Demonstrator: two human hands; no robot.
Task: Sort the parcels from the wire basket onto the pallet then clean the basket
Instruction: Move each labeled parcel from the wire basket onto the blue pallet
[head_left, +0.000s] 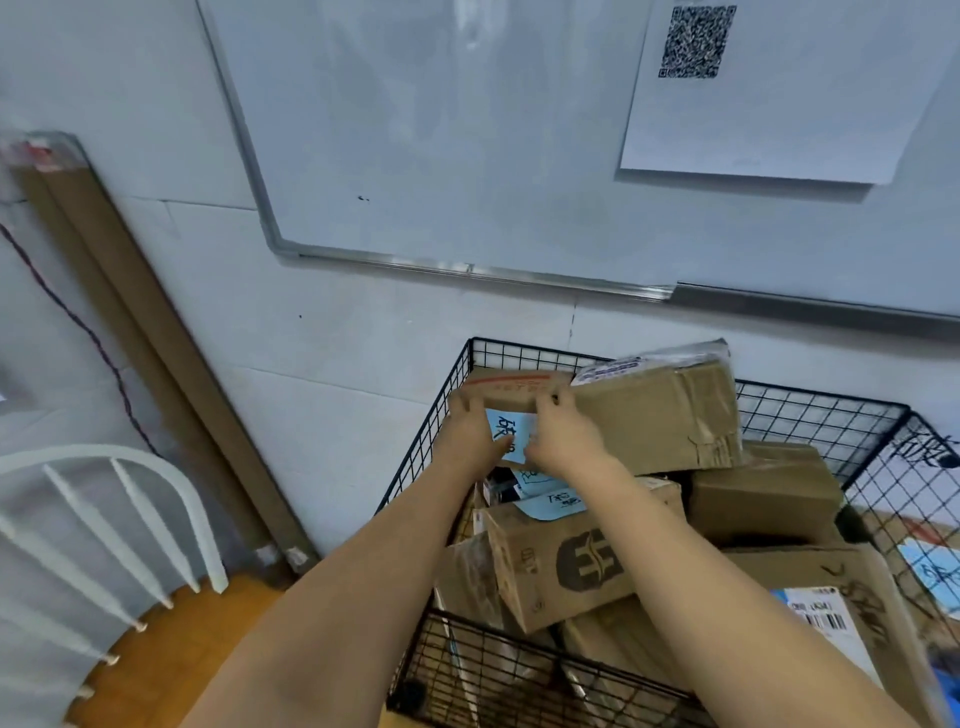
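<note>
A black wire basket (810, 410) stands against the wall, piled with several cardboard parcels. Both my hands hold a flat brown box with a red stripe (511, 389) at the basket's far left corner. My left hand (467, 436) grips its left end and my right hand (563, 436) grips it near the middle. A blue note (511, 431) with handwriting is stuck on the box's near face between my hands. A larger taped box (660, 415) lies right beside it on top of the pile. Below sits a box with a dark logo (566, 566).
A whiteboard (467, 130) with a QR-code sheet (779, 93) hangs on the wall above the basket. Long cardboard strips (156, 338) lean in the left corner. A white-backed wooden chair (130, 597) stands at the lower left.
</note>
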